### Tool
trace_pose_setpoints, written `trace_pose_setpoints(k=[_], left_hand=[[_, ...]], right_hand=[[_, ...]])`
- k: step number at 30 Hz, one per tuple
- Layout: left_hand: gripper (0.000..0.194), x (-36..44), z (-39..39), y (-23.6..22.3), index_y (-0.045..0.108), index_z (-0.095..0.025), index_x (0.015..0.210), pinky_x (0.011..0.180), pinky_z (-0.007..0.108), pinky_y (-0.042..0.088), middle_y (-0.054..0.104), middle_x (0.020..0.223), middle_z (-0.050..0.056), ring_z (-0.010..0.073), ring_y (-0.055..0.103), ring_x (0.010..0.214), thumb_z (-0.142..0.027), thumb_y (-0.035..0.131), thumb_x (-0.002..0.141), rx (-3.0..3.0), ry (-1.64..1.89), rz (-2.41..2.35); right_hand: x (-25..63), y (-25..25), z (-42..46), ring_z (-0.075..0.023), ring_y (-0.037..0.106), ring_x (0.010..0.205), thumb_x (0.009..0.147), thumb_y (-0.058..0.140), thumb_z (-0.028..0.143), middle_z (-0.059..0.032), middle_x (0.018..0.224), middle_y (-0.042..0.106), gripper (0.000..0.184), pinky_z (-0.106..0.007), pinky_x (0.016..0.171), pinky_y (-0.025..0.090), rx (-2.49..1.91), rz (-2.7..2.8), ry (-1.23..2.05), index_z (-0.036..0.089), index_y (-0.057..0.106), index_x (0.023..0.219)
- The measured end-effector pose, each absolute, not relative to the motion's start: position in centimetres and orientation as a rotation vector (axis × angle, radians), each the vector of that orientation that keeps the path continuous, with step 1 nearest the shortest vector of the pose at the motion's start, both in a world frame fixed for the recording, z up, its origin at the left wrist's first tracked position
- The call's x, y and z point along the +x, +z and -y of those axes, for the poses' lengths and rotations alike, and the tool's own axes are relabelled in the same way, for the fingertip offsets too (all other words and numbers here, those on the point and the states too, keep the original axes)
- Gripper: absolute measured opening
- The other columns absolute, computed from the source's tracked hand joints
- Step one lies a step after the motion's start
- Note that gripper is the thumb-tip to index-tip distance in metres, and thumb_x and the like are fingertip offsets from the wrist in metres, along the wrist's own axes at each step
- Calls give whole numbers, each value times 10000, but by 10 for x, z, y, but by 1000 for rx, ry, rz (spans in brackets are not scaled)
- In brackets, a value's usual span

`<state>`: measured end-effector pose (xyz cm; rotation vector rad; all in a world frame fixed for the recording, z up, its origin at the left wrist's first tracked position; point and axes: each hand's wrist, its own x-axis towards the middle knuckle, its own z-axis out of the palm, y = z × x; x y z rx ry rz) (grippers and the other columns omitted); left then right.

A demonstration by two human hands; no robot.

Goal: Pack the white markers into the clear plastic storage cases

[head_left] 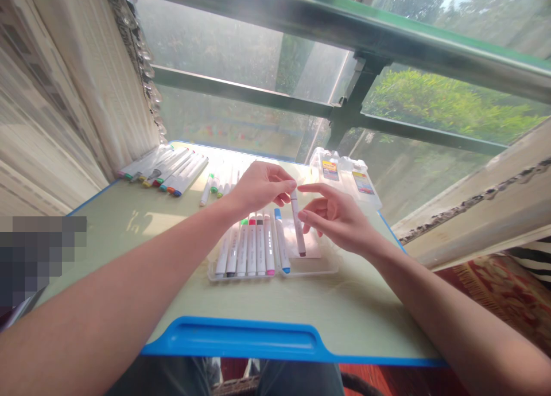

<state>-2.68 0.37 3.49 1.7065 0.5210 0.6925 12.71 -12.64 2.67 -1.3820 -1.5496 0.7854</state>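
Observation:
A white marker (297, 224) with a dark brownish end stands nearly upright over the right half of a clear plastic case (329, 268). My left hand (264, 183) pinches its top end between thumb and fingers. Close on its other side, my right hand (338, 215) has its index finger stretched out and its thumb apart; whether the thumb touches the marker I cannot tell. A blue-ended marker (282, 244) lies in the case just left of the held one. Further left in the case lies a row of several white markers (252, 249) with coloured ends.
A heap of loose markers (172, 172) lies at the table's far left. More markers (210, 186) lie behind my left wrist. A clear case with labels (340, 175) stands at the back right by the window. A blue tray edge (241, 338) runs along the front of the table.

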Motion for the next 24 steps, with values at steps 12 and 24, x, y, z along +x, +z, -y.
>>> trace_pose_setpoints(k=[12,24], left_hand=[[147,-27,-4,30,747,-162,759,590,260,451,717,713,46,150,644,658,-276,653,757,2279,679,-677],[141,-26,-8,20,710,-168,717,578,248,369,679,648,15,134,584,621,-174,570,733,2568,620,-479]], right_hand=[[130,22,128,-144,680,614,877,696,369,-21,799,711,522,-262,551,532,-1441,1666,794,188,463,1308],[128,26,128,-130,675,663,827,730,303,-54,887,746,496,-231,544,517,-1543,1841,671,175,559,1275]])
